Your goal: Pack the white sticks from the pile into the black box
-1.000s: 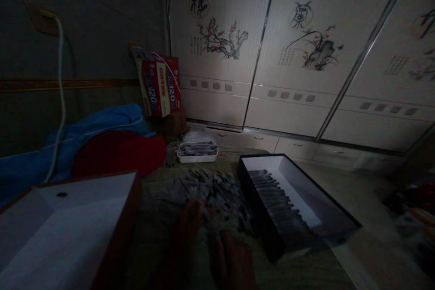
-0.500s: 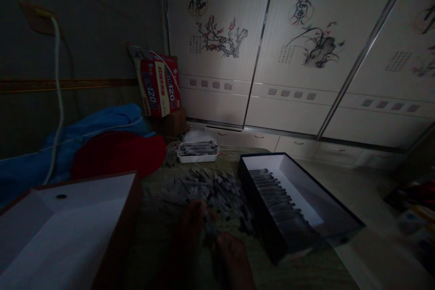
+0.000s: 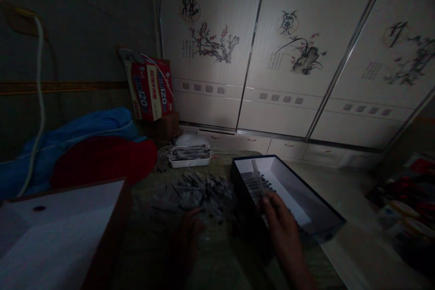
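Observation:
My right hand [image 3: 280, 224] grips a slim translucent pen [image 3: 257, 176] by its lower end and holds it upright over the dark open box [image 3: 319, 190]. A row of similar pens [image 3: 253, 183] lies inside that box, partly covered by my hand and the held pen. My left hand [image 3: 190, 231] is at the near edge of a loose heap of pens and pen parts [image 3: 200, 192] on the table. Its thumb and forefinger look apart, with nothing visible between them, though it is dark there.
A white tray [image 3: 190, 162] of thin rods stands behind the heap. An open box with a white inside [image 3: 68, 226] is at the left. Beyond it lie red cloth [image 3: 105, 163] and blue cloth [image 3: 84, 129]. A red carton [image 3: 151, 90] stands near the wardrobe [image 3: 210, 18].
My hands were together in front of the heap. The right has moved right to the dark box with a pen, leaving the left by the heap. The view has shifted slightly right.

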`<action>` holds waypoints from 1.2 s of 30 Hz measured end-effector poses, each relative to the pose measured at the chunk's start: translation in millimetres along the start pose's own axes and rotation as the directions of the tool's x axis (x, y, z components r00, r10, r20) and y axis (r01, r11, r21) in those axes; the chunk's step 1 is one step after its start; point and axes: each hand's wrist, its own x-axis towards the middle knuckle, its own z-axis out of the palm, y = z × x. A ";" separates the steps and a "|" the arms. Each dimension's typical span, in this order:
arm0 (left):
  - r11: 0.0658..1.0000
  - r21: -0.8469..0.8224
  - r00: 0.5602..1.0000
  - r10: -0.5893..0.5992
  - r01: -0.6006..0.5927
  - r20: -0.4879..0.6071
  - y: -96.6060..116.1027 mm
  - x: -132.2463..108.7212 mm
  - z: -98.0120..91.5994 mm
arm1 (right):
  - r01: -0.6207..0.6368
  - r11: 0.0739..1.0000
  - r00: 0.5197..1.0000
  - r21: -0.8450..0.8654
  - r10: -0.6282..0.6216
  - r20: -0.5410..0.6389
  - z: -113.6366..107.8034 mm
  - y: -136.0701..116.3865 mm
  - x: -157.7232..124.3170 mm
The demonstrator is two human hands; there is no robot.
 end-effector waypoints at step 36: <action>0.996 0.061 0.995 0.070 -0.065 -0.072 -17.4 -2.8 9.1 | 0.494 0.597 0.852 -0.632 -0.185 0.491 20.9 16.2 135.2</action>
